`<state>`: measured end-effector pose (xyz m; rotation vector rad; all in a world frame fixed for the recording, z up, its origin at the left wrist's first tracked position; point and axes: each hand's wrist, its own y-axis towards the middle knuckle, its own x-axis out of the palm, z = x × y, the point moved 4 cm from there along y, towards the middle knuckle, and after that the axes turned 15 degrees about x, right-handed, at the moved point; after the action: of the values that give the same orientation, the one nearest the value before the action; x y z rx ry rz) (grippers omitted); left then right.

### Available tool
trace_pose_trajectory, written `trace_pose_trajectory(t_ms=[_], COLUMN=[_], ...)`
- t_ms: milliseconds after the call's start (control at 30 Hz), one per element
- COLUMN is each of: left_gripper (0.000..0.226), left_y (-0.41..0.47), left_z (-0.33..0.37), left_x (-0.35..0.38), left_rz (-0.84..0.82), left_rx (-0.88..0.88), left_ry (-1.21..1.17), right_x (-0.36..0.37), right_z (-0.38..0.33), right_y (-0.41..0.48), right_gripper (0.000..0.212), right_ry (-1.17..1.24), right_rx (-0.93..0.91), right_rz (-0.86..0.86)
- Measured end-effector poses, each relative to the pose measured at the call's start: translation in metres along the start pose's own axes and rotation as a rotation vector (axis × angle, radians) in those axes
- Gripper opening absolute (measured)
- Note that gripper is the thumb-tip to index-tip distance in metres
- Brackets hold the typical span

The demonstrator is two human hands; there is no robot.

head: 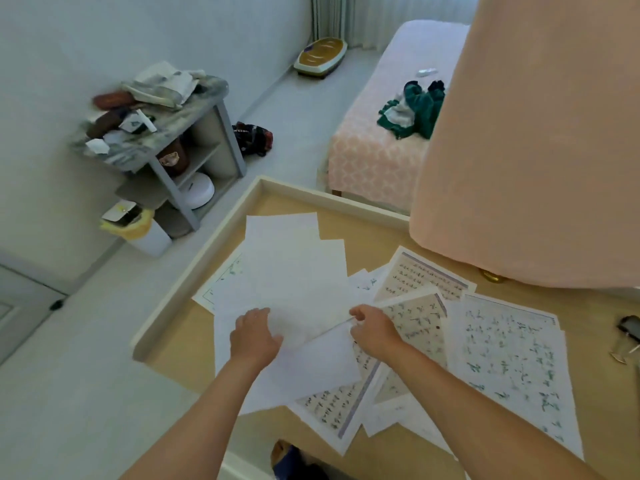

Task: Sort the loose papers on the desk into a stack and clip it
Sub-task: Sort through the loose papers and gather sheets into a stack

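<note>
White blank sheets point(294, 268) lie fanned in a loose overlap on the tan desk point(180, 348), spreading out beyond the fingertips of both hands and under them. The left hand point(254, 336) rests palm down on these sheets; its fingers are fairly straight, laid on the paper and gripping nothing. The right hand point(372, 329) has thumb and fingertips closed in a pinch on the lifted edge of one white sheet point(322, 362); that sheet runs from the pinch back toward the wrists, between the two forearms, on top of the other papers.

Printed pages point(509, 368) covered in rows of script lie to the right of the right fingers; some are beige-toned and just beside the knuckles, one larger pale page is further right, and others are tucked under the right forearm. Another printed corner shows left of and beyond the left fingers, mostly hidden under the blank sheets. None of the papers are squared together. A dark clip point(628, 327) sits at the desk's far right, well apart from the right fingers and partly cut off by the frame edge.

Beyond the right fingers a big pink lampshade point(536, 133) stands on the desk; past it is a bed point(367, 157) with green clothing point(419, 109) on top. Beyond the left fingers, on the floor, are a cluttered grey shelf unit point(194, 154) and a bin point(145, 233) with a yellow liner.
</note>
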<state>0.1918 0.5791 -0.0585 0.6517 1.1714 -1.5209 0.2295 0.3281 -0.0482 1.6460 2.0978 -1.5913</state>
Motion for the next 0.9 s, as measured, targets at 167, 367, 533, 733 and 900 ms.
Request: trace_pose_trajectory(t_ms=[167,367,533,733,900], left_gripper=[0.122,0.129,0.093,0.078,0.087], left_y=[0.002,0.011,0.022,0.031,0.032], left_z=[-0.087,-0.122,-0.115,-0.107,-0.083], left_x=[-0.017,-0.020,-0.025,-0.026,-0.013], left_rz=[-0.141,-0.172,-0.111,-0.089,-0.141], left_rx=[-0.063,0.131,0.164,0.228,0.253], left_ry=[0.074,0.101,0.129,0.232,0.169], right_x=[0.021,0.046,0.048,0.025,0.020], right_z=[-0.052,-0.073,-0.072,-0.057,-0.017], right_y=[0.032,0.049,0.057,0.043,0.023], right_gripper=[0.060,0.114,0.095,0.012,0.009], right_ry=[-0.116,-0.413,-0.230,0.250,0.429], right_rx=[0.103,0.317,0.418,0.336,0.532], right_rz=[0.190,0.259,0.211,0.316,0.159])
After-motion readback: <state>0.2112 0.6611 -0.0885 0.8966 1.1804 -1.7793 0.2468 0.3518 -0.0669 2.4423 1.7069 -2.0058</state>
